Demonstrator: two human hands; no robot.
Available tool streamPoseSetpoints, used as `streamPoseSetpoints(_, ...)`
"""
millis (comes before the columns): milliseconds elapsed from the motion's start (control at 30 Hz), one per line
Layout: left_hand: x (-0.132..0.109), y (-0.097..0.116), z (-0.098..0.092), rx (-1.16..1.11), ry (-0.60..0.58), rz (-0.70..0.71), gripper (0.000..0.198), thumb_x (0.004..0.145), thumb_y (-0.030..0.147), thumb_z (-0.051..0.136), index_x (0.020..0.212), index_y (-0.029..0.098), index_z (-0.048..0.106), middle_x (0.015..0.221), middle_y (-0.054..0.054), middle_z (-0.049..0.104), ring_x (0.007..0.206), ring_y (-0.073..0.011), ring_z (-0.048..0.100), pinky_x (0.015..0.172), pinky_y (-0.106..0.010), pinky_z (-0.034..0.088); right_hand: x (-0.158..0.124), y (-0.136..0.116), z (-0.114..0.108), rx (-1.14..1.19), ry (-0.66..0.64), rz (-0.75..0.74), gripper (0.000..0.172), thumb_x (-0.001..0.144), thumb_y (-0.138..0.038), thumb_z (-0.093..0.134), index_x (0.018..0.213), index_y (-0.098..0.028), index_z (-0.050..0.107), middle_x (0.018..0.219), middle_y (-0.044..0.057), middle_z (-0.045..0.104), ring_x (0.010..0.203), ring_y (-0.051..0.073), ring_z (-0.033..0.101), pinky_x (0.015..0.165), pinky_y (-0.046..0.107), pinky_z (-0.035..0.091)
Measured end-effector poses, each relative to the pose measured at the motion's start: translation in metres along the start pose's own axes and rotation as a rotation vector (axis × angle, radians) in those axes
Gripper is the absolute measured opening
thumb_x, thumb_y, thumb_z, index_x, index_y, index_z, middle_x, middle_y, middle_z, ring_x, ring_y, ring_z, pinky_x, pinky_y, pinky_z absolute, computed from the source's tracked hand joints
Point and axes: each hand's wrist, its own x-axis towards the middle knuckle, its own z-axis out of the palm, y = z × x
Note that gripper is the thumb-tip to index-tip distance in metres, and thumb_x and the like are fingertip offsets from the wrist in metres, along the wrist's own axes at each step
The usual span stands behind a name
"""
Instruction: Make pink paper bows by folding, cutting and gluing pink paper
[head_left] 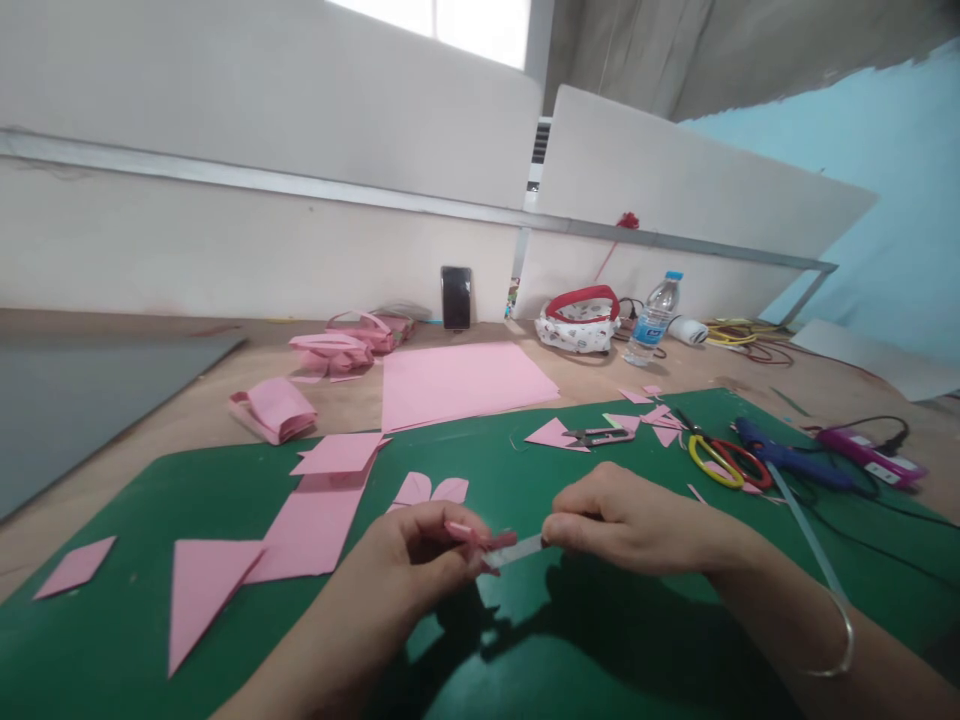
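Note:
My left hand [427, 555] is closed in a pinch on a small pink folded paper piece [480, 540], held above the green cutting mat [600, 640]. From that piece a short whitish translucent strip [519, 551] runs to my right hand [607, 515], whose thumb and fingers pinch its other end. The strip looks like tape, though its kind is not certain. Just behind my left hand lie rounded pink paper petals [448, 490]. Thread snips [600, 436] rest on pink paper scraps beyond my right hand.
Left on the mat are pink paper pieces [210, 590]. Pink sheets [465, 380] lie behind. Scissors [716, 462], a blue glue gun [791, 455] with its cord and a purple device [870, 455] sit right. A phone [456, 298], pouch [577, 325] and water bottle [654, 320] stand at the back.

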Motion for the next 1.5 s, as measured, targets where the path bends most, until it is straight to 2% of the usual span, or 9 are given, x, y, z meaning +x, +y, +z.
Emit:
streamPoseSetpoints(100, 0.001, -0.002, -0.002, -0.030, 0.008, -0.031, 0.020, 0.066, 0.033, 0.073, 0.065, 0.016, 0.062, 0.071, -0.003, 0.067, 0.067, -0.0137, 0.056, 0.063, -0.024, 0.038, -0.001, 0.002, -0.007, 0.159, -0.081, -0.078, 0.031, 0.087, -0.042, 0.051, 0.072, -0.015, 0.058, 0.058, -0.005, 0.041, 0.054, 0.007, 0.035, 0.047, 0.019, 0.027)
streamPoseSetpoints(233, 0.000, -0.001, -0.003, -0.030, -0.021, -0.078, 0.022, 0.070, 0.035, 0.069, 0.064, 0.015, 0.061, 0.065, -0.002, 0.062, 0.065, -0.0144, 0.054, 0.064, -0.026, 0.038, -0.002, 0.002, -0.007, 0.231, 0.019, -0.167, 0.023, 0.087, -0.039, 0.053, 0.082, -0.016, 0.056, 0.065, -0.005, 0.043, 0.058, 0.008, 0.037, 0.051, 0.019, 0.029)
streamPoseSetpoints(367, -0.001, 0.000, -0.003, -0.004, -0.019, -0.096, 0.023, 0.069, 0.037, 0.070, 0.075, 0.015, 0.066, 0.075, -0.005, 0.067, 0.067, -0.0139, 0.055, 0.065, -0.025, 0.037, 0.000, 0.002, 0.001, 0.025, 0.219, -0.217, 0.028, 0.093, -0.035, 0.043, 0.071, -0.017, 0.045, 0.066, -0.004, 0.044, 0.061, 0.008, 0.037, 0.056, 0.020, 0.028)
streamPoseSetpoints(433, 0.000, 0.001, -0.003, 0.038, -0.036, -0.072, 0.020, 0.070, 0.034, 0.069, 0.072, 0.015, 0.067, 0.070, -0.004, 0.068, 0.063, -0.0125, 0.055, 0.062, -0.024, 0.035, 0.002, 0.003, 0.004, -0.109, 0.240, -0.214, 0.030, 0.093, -0.036, 0.043, 0.070, -0.018, 0.045, 0.066, -0.004, 0.045, 0.061, 0.009, 0.037, 0.056, 0.021, 0.026)
streamPoseSetpoints(533, 0.001, 0.003, -0.001, 0.126, -0.066, -0.047, 0.017, 0.072, 0.031, 0.066, 0.067, 0.015, 0.065, 0.055, -0.001, 0.064, 0.057, -0.0124, 0.054, 0.059, -0.023, 0.035, 0.004, 0.002, 0.008, -0.235, 0.211, -0.211, 0.034, 0.092, -0.040, 0.044, 0.067, -0.018, 0.045, 0.063, -0.005, 0.045, 0.059, 0.008, 0.036, 0.054, 0.022, 0.022)
streamPoseSetpoints(733, -0.002, 0.009, 0.006, 0.147, -0.132, -0.069, 0.023, 0.066, 0.034, 0.071, 0.058, 0.016, 0.060, 0.051, -0.001, 0.063, 0.053, -0.0127, 0.053, 0.054, -0.022, 0.035, 0.005, -0.005, 0.014, -0.273, 0.148, -0.189, 0.036, 0.092, -0.044, 0.044, 0.067, -0.018, 0.048, 0.060, -0.006, 0.046, 0.058, 0.007, 0.038, 0.052, 0.022, 0.020)
streamPoseSetpoints(1033, 0.004, -0.002, 0.001, 0.120, -0.157, -0.038, 0.029, 0.065, 0.042, 0.072, 0.060, 0.015, 0.062, 0.061, -0.003, 0.063, 0.057, -0.0138, 0.055, 0.057, -0.025, 0.038, 0.006, -0.005, 0.018, -0.240, 0.090, -0.235, 0.038, 0.092, -0.047, 0.043, 0.068, -0.018, 0.051, 0.059, -0.006, 0.046, 0.057, 0.006, 0.038, 0.052, 0.020, 0.021)
streamPoseSetpoints(1333, -0.001, 0.006, 0.007, 0.116, -0.167, -0.066, 0.030, 0.062, 0.042, 0.074, 0.054, 0.015, 0.063, 0.056, -0.003, 0.063, 0.053, -0.0138, 0.054, 0.056, -0.025, 0.037, 0.003, -0.007, 0.017, -0.290, 0.100, -0.211, 0.041, 0.091, -0.049, 0.044, 0.067, -0.017, 0.053, 0.060, -0.004, 0.050, 0.057, 0.008, 0.040, 0.052, 0.022, 0.020)
streamPoseSetpoints(1500, 0.000, 0.003, 0.007, 0.142, -0.140, -0.093, 0.028, 0.062, 0.039, 0.076, 0.055, 0.014, 0.064, 0.061, -0.004, 0.065, 0.059, -0.0132, 0.052, 0.058, -0.023, 0.033, 0.003, -0.005, 0.014, -0.268, 0.074, -0.211, 0.040, 0.091, -0.048, 0.045, 0.067, -0.017, 0.052, 0.059, -0.005, 0.048, 0.056, 0.007, 0.039, 0.052, 0.021, 0.021)
